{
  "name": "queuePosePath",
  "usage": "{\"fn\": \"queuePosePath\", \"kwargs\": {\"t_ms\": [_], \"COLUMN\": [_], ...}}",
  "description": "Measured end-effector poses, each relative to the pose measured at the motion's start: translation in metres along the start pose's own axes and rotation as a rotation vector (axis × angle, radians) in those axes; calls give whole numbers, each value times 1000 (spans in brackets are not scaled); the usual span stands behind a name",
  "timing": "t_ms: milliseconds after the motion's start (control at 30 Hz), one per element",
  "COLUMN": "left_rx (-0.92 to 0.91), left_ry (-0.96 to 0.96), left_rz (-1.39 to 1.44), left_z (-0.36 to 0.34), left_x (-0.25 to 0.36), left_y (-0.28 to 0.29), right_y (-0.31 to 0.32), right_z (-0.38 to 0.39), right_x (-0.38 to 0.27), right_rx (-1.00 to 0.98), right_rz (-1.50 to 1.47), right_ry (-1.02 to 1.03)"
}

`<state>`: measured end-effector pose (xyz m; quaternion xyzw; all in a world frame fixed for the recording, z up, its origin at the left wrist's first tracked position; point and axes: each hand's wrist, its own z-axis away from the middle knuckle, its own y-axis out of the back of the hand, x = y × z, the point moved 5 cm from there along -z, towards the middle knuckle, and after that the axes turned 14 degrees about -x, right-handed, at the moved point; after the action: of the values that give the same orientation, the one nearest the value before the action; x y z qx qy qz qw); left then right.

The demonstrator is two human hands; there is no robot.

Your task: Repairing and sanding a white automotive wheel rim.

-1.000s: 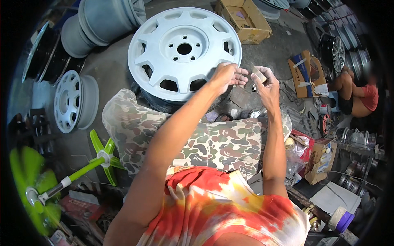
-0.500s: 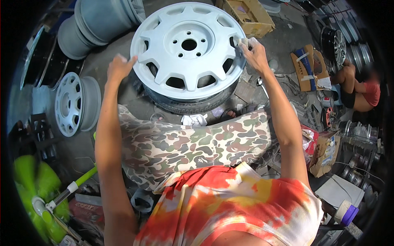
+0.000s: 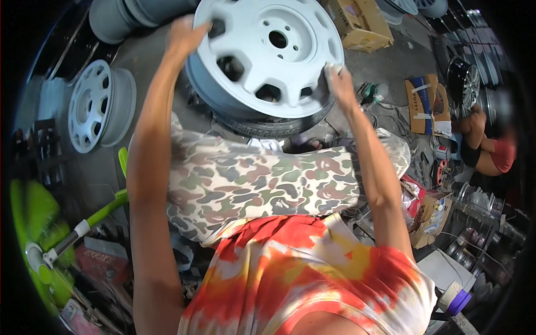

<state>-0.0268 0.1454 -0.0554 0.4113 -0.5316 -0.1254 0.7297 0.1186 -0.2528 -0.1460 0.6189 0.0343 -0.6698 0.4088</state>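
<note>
Head: you're touching round pale-grey metal wheel (image 3: 262, 68), left hand (image 3: 183, 42), right hand (image 3: 341, 89); can't tell grip closure; uneven support's risking slippage.

L hand (image 3: 185, 38) blurred, wheel (image 3: 304, 67) to its right cut off at top edge, tyre (image 3: 265, 127) underneath mostly hidden, R hand's (image 3: 340, 85) fingertips too blurry to ID contents, fan blades (image 3: 34, 209) below-left of L hand smeared.

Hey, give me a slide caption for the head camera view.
Left hand and right hand at opposite edges of a pale wheel above a black tire, green fan at lower left.
</note>
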Motion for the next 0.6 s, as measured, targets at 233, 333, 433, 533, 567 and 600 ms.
{"fn": "queuePosePath", "kwargs": {"t_ms": [233, 333, 433, 533, 567, 600], "left_rx": [98, 81, 85, 91, 111, 131], "left_ry": [-129, -137, -205, -69, -91, -103], "left_rz": [-122, -113, -166, -202, -206, -212], "left_z": [-51, -47, -40, -38, -39, -38], "left_x": [134, 177, 181, 154, 152, 151], "left_y": [-13, -36, -38, -19, -19, -20], "right_y": [-65, -59, -20, -3, -4, -7], "right_z": [74, 75, 102, 130, 134, 137], "right_x": [30, 59, 61, 31, 21, 3], "right_rx": [136, 127, 63, -21, -66, -119], "right_rz": [-695, -658, -311, -70, 34, 137], "right_ry": [-308, -243, -176, -176, -66, 44]}}
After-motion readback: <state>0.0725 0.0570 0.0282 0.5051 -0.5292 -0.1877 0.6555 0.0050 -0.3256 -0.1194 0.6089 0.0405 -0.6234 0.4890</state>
